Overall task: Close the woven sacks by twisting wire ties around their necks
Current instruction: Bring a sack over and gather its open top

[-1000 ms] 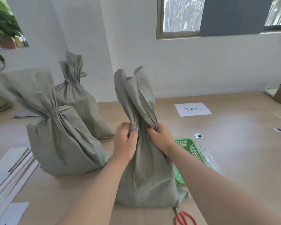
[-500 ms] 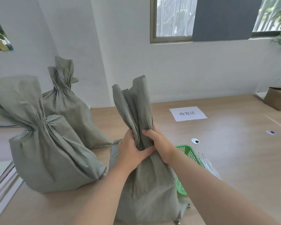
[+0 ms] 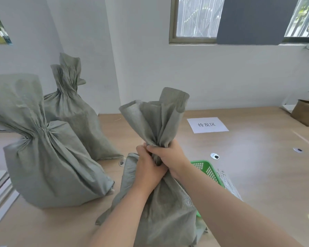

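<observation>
Tabletop (image 3: pixel 257 175); left hand (image 3: pixel 148 169), right hand (image 3: pixel 171 155) round sack (image 3: pixel 164 211)

— What does the person have on the arms?

— Bare skin. The left forearm (image 3: pixel 118 216) and the right forearm (image 3: pixel 235 213) are uncovered from the wrist to the near edge of the view.

— And the hands?

— The left hand (image 3: pixel 148 169) and the right hand (image 3: pixel 170 155) are bare as well.

— Any shape worth telling?

— Both forearms are slim and smooth. The right one looks far broader toward the near right corner, where the wide lens swells it. The left hand's knuckles show as low ridges.
</observation>
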The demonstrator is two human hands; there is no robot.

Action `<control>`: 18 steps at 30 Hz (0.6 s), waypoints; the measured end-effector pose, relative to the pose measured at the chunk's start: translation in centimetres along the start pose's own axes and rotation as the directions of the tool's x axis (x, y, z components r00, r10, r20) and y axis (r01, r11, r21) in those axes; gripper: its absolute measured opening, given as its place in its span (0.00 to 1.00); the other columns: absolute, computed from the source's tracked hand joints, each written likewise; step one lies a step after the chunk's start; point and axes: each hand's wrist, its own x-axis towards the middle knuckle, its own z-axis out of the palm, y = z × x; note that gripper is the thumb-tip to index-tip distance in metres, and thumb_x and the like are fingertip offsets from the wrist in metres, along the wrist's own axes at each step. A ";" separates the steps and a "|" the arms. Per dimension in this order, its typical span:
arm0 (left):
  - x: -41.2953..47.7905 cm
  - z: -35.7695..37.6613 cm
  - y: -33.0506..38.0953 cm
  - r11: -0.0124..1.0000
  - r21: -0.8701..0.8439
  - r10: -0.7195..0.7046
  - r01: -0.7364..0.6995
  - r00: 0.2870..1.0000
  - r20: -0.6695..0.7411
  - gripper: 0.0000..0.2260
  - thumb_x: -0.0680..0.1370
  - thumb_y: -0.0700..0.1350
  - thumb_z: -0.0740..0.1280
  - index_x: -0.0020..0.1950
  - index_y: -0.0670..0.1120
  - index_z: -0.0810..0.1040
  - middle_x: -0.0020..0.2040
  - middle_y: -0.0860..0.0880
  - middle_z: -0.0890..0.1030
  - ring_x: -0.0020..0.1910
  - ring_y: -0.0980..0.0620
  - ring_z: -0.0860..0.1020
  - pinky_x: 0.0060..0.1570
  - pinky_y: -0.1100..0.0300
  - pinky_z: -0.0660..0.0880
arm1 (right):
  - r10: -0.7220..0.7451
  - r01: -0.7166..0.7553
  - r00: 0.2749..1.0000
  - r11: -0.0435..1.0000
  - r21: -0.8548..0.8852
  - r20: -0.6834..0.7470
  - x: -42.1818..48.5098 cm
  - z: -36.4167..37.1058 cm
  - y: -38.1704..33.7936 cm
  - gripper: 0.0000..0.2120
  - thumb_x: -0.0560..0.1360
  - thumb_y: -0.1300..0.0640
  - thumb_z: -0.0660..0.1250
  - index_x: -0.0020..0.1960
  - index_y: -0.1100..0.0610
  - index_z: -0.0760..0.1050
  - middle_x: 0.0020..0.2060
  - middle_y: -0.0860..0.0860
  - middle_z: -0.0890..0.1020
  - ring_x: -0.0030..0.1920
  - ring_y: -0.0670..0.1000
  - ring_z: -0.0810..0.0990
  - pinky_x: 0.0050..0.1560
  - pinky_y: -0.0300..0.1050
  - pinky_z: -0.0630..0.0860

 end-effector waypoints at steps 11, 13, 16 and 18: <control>1.8 1.1 0.9 0.953 0.301 -0.059 0.035 0.996 0.069 0.10 0.72 0.41 0.72 0.52 0.47 0.77 0.42 0.54 0.74 0.45 0.55 0.71 0.38 0.71 0.65 | -0.179 0.202 0.973 0.965 -0.165 0.146 0.0 -0.4 -1.7 0.07 0.73 0.69 0.70 0.49 0.60 0.79 0.50 0.61 0.84 0.51 0.50 0.83 0.53 0.53 0.80; 2.1 1.0 1.1 0.951 0.300 -0.111 0.076 0.989 0.102 0.08 0.75 0.38 0.70 0.53 0.44 0.80 0.42 0.52 0.76 0.45 0.53 0.74 0.39 0.64 0.69 | -0.191 0.208 0.973 0.970 -0.129 0.132 0.0 -0.4 -1.5 0.06 0.73 0.70 0.70 0.48 0.62 0.78 0.48 0.63 0.83 0.53 0.50 0.82 0.53 0.54 0.79; 2.2 0.9 1.0 0.967 0.213 -0.168 0.141 0.979 0.115 0.13 0.75 0.40 0.70 0.57 0.51 0.77 0.45 0.54 0.80 0.51 0.50 0.80 0.46 0.59 0.75 | -0.128 0.128 0.979 0.992 0.012 0.158 0.7 -0.6 -0.9 0.15 0.72 0.67 0.75 0.48 0.47 0.80 0.45 0.44 0.86 0.49 0.37 0.83 0.54 0.45 0.80; 2.2 0.9 0.9 0.978 0.113 -0.186 0.174 0.977 0.105 0.14 0.74 0.38 0.70 0.55 0.55 0.76 0.46 0.56 0.82 0.52 0.52 0.81 0.49 0.55 0.77 | -0.091 0.082 0.980 0.995 0.055 0.176 1.3 -0.6 -0.5 0.19 0.71 0.66 0.76 0.57 0.49 0.80 0.52 0.44 0.85 0.55 0.41 0.83 0.60 0.46 0.79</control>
